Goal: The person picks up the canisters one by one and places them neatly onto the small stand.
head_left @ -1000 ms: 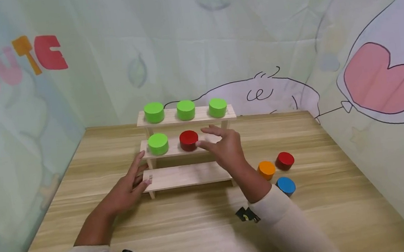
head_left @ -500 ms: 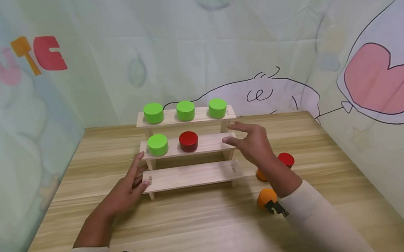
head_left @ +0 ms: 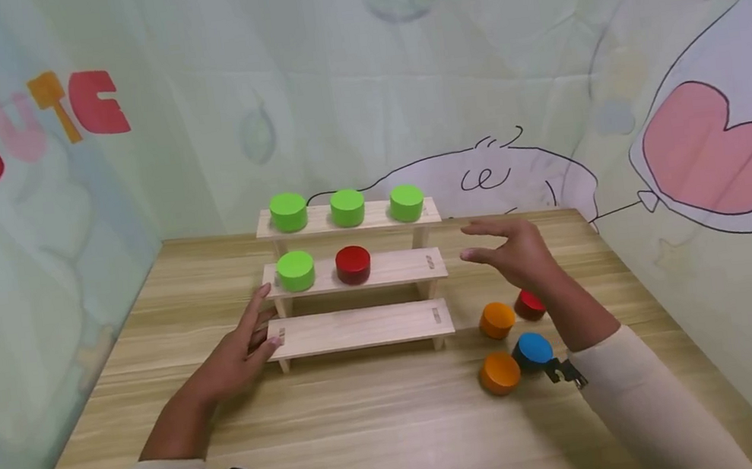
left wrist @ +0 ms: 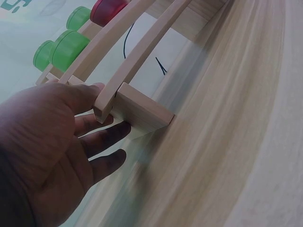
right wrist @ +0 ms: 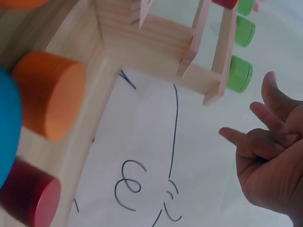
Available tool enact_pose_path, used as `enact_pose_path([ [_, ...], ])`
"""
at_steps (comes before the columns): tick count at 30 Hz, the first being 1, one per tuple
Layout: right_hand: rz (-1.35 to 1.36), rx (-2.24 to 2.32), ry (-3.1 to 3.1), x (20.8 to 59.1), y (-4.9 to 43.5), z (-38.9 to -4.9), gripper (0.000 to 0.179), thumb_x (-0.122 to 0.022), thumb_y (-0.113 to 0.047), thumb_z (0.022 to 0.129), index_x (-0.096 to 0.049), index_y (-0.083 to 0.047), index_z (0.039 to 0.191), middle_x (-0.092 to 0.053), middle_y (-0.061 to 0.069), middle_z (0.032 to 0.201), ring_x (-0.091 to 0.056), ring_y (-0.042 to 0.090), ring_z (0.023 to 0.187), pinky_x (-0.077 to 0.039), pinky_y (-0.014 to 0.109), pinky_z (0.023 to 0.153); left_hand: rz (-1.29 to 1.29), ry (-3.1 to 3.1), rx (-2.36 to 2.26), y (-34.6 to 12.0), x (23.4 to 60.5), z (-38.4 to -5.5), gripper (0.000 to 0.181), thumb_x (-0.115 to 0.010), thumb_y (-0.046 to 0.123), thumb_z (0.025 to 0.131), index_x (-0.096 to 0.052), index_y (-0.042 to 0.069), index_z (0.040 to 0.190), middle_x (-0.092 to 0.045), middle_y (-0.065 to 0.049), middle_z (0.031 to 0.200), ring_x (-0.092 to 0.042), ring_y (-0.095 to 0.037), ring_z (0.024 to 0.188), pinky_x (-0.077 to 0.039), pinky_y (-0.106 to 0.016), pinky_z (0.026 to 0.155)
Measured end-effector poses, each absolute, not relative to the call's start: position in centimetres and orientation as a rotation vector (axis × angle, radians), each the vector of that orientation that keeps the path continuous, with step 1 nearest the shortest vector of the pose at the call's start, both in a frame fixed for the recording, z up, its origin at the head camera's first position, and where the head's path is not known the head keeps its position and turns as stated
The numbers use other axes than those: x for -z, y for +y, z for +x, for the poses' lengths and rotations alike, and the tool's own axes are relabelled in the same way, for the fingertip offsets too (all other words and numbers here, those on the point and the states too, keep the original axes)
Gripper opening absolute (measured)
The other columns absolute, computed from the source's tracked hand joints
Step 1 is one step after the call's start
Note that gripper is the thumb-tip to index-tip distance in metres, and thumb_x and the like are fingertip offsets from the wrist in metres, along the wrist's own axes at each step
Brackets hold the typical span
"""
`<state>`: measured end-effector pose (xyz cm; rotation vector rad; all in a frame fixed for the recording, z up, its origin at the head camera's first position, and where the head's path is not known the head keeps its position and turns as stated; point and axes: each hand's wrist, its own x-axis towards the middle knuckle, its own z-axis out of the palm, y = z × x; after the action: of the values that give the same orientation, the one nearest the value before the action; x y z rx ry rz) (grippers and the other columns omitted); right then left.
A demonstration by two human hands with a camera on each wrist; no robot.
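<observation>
A three-tier wooden display stand point(head_left: 358, 328) stands on the table. Three green discs point(head_left: 348, 207) sit along its top tier. On the middle tier are a green disc point(head_left: 295, 271) at the left and a red disc point(head_left: 353, 265) at the centre. My left hand point(head_left: 241, 359) touches the stand's left end, thumb on the bottom tier, fingers extended along the side; the left wrist view shows those fingers point(left wrist: 106, 137) spread and loose. Right of the stand, my right hand point(head_left: 519, 254) hovers with nothing between thumb and fingers.
Right of the stand, two orange discs point(head_left: 497, 320), a blue disc point(head_left: 534, 352) and a red disc point(head_left: 530, 305), partly covered by the right forearm, lie on the wooden table point(head_left: 369, 434). Printed fabric walls point(head_left: 202, 153) enclose the table's back and sides.
My right hand has moved right, away from the red disc on the middle tier and past the stand's right end. That disc stays put; the left hand keeps its place.
</observation>
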<state>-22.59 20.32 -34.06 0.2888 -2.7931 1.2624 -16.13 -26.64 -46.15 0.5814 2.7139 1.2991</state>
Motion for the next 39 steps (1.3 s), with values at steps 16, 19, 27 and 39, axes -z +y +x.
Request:
enact_pose_path([
  [16, 0.428, -1.269, -2.867, 37.1, 27.1, -22.1, 0.055, -0.086, -0.020, 0.096, -0.070, -0.009, 0.147, -0.057, 0.015, 0.164, -0.065, 0.044, 0.141, -0.061, 0.016, 0.083, 0.543, 2.701, -1.292, -26.3, 46.1, -16.3, 0.092, -0.056, 0.019, 0.116, 0.013, 0.032, 0.176, -0.034, -0.035, 0.173, -0.049, -0.053, 0.152, -0.047, -0.064, 0.118],
  [19, 0.434, -1.273, -2.877, 37.9, 28.3, -22.1, 0.053, -0.087, -0.019, 0.096, -0.071, -0.008, 0.146, -0.059, 0.015, 0.161, -0.059, 0.044, 0.147, -0.059, 0.016, 0.084, 0.534, 2.703, -1.286, -26.3, 46.0, -16.2, 0.092, -0.056, 0.020, 0.116, 0.012, 0.033, 0.176, -0.034, -0.035, 0.173, -0.049, -0.053, 0.152, -0.047, -0.064, 0.118],
  [27, 0.400, -1.293, -2.929, 39.8, 31.0, -22.0, 0.053, -0.084, -0.014, 0.097, -0.070, -0.007, 0.147, -0.062, 0.017, 0.158, -0.057, 0.047, 0.148, -0.060, 0.016, 0.087, 0.528, 2.706, -1.295, -26.4, 46.1, -16.2, 0.092, -0.056, 0.017, 0.116, 0.012, 0.033, 0.176, -0.035, -0.035, 0.172, -0.048, -0.053, 0.153, -0.046, -0.065, 0.118],
  [39, 0.335, -1.298, -2.907, 41.8, 33.0, -21.6, 0.057, -0.087, -0.021, 0.095, -0.069, -0.006, 0.147, -0.058, 0.016, 0.162, -0.051, 0.046, 0.153, -0.058, 0.019, 0.086, 0.511, 2.705, -1.296, -26.4, 45.9, -15.9, 0.092, -0.056, 0.018, 0.116, 0.012, 0.032, 0.176, -0.035, -0.034, 0.172, -0.048, -0.053, 0.153, -0.044, -0.065, 0.120],
])
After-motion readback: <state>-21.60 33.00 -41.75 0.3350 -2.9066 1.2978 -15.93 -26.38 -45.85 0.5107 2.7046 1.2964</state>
